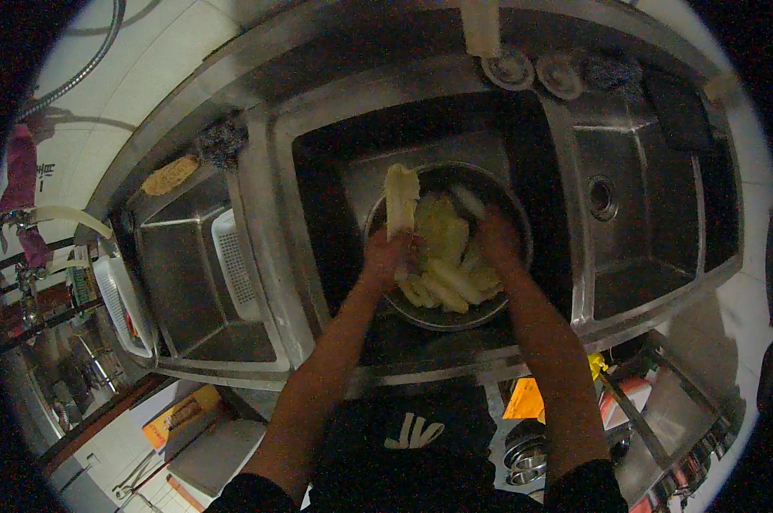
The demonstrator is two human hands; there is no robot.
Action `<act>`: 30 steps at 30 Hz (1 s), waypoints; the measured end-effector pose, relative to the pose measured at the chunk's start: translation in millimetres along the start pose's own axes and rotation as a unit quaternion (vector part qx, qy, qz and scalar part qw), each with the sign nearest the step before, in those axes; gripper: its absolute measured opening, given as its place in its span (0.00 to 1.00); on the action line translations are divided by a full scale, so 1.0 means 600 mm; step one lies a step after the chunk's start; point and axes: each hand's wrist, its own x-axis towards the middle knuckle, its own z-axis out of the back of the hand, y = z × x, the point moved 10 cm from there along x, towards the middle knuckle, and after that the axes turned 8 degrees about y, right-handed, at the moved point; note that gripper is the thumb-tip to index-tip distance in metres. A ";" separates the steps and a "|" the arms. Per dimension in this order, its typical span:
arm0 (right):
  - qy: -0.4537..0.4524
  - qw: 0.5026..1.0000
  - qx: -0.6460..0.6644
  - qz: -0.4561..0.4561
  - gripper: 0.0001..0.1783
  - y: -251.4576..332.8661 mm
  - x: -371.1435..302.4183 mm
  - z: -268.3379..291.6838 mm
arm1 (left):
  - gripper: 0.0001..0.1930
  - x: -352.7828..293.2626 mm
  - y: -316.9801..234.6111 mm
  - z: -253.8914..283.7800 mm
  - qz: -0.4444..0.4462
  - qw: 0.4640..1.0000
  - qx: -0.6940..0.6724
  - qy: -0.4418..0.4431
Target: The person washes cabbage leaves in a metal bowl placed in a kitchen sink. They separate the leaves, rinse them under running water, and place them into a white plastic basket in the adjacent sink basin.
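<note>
One long, pale-yellow leaf — gripped by left hand, nine o'clock over round metal bowl; right hand, three o'clock — grip unclear.

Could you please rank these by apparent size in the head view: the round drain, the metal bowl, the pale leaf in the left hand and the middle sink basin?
1. Middle sink basin
2. Metal bowl
3. Pale leaf in the left hand
4. Round drain
</note>
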 end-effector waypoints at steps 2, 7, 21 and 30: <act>-0.033 0.994 0.078 0.073 0.28 0.028 -0.014 0.050 | 0.16 0.000 0.020 -0.002 0.045 0.997 -0.060 -0.033; 0.119 0.898 0.423 -0.033 0.24 0.043 -0.105 0.116 | 0.16 -0.005 0.013 -0.036 0.060 0.997 -0.047 -0.021; 0.155 0.963 -0.001 0.218 0.21 0.231 -0.145 0.161 | 0.26 -0.074 -0.100 -0.152 -0.074 0.833 0.547 -0.011; -0.165 0.969 0.065 0.175 0.33 0.198 -0.140 0.236 | 0.20 0.069 0.055 0.024 -0.012 0.972 0.207 0.113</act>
